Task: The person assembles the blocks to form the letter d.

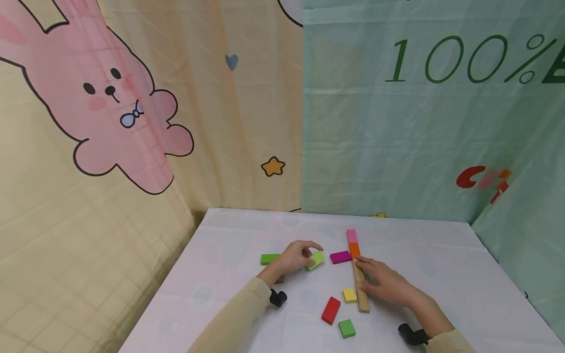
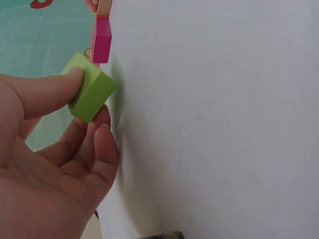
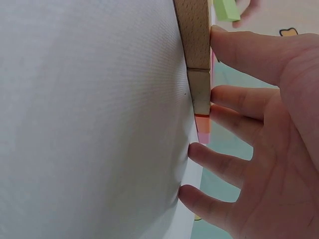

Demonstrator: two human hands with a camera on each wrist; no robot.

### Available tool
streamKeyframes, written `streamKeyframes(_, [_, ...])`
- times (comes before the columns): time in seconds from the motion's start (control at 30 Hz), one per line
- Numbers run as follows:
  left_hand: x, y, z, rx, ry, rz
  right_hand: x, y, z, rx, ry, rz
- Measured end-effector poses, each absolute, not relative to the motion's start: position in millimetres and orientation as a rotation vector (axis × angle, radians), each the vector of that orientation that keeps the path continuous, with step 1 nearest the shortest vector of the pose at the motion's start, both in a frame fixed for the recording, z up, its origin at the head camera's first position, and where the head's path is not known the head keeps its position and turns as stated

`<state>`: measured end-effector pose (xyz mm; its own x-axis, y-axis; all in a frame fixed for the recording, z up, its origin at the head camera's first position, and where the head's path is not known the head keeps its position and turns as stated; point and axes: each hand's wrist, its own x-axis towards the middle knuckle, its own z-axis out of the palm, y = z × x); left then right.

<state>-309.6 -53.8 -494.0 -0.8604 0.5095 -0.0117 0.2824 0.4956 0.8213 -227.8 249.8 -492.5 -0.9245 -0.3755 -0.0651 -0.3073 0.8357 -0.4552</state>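
My left hand [image 1: 289,258] pinches a light green block [image 1: 316,260] between thumb and fingers; in the left wrist view that block [image 2: 92,92] is tilted, close to the table. Just right of it lies a magenta block [image 1: 340,257], its far end at a straight row of blocks. A pink block [image 1: 351,236] heads that row, followed by an orange block [image 1: 354,250] and two plain wooden blocks [image 1: 363,301]. With fingers spread and extended, my right hand [image 1: 390,284] touches the wooden blocks along their right side. Its thumb and fingertips [image 3: 219,94] show there in the right wrist view.
Nearer me lie a yellow block [image 1: 349,295], a red block [image 1: 331,310] and a green block [image 1: 346,328]. Behind my left wrist sit another green block [image 1: 269,259] and a partly hidden wooden piece [image 1: 279,280]. Printed curtains [image 1: 247,122] border the white table [image 1: 212,274].
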Motion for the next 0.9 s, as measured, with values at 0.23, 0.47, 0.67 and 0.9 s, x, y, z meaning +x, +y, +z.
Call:
streamKeyframes(0.23, [-308, -45, -495, 0.62, 2.488, 1.275, -228, 249, -492, -0.527, 2.871, -0.66])
streamKeyframes(0.47, [-310, -40, -497, 0.595, 2.493, 1.25, -231, 250, -495, -0.533, 2.879, -0.665])
streamKeyframes(0.67, [-311, -36, -496, 0.563, 2.645, 1.114, -232, 251, -495, -0.541, 2.873, -0.671])
streamKeyframes(0.9, [-311, -33, -496, 0.551, 2.691, 1.106, -231, 250, -492, -0.551, 2.861, -0.663])
